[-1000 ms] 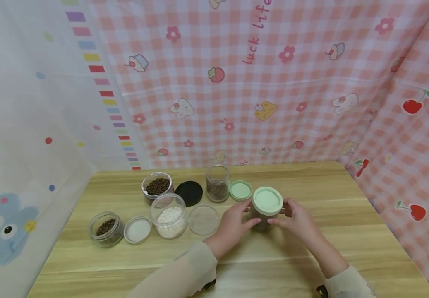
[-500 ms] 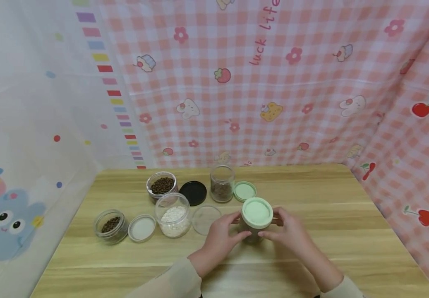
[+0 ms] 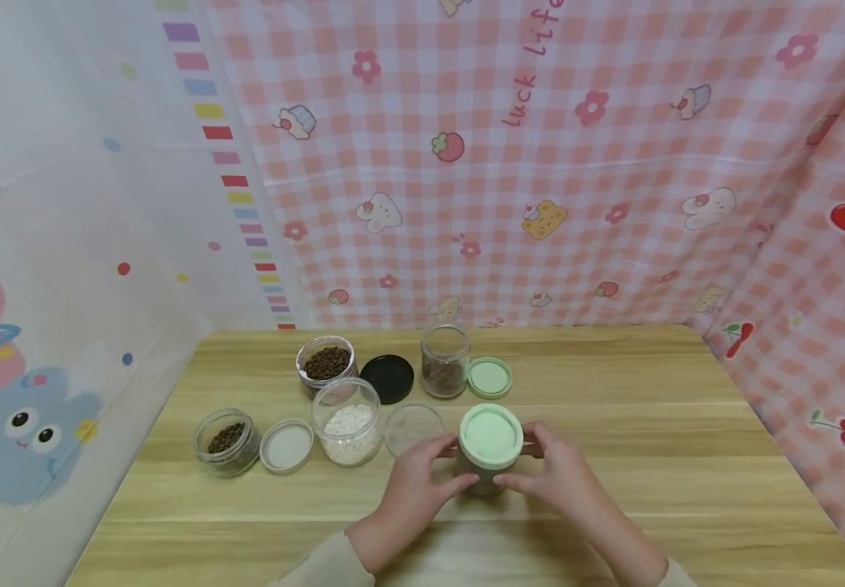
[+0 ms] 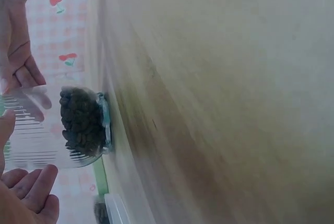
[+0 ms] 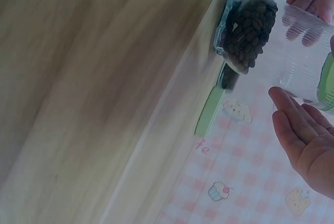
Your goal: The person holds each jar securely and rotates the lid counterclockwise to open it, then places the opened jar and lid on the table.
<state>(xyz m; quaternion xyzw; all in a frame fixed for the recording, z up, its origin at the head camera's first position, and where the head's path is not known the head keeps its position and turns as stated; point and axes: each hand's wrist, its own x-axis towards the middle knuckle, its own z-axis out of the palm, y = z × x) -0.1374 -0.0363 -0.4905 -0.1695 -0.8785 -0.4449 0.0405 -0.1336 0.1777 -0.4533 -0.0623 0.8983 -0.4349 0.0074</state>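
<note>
A tall clear jar with a pale green lid (image 3: 491, 435) stands upright between both hands. Dark coffee beans (image 5: 249, 31) fill its lower part, as the right wrist view shows. My left hand (image 3: 411, 489) holds the jar's left side, thumb at the front and fingers round the side. From the other side my right hand (image 3: 557, 473) grips it in the same way. In the left wrist view the ribbed jar (image 4: 42, 140) has its base at or very near the tabletop; I cannot tell whether it touches.
Behind are a bean-filled jar (image 3: 446, 371), a green lid (image 3: 490, 377), a black lid (image 3: 387, 379) and another bean jar (image 3: 327, 363). Leftward stand a jar of white flakes (image 3: 349, 432), a clear lid (image 3: 414, 428), a white-rimmed lid (image 3: 287, 447) and a low bean jar (image 3: 227, 444).
Both hands have brought the green-lidded jar nearer to the person and somewhat left, keeping their hold on it. The head view has shifted slightly. The other jars and lids stay put.
</note>
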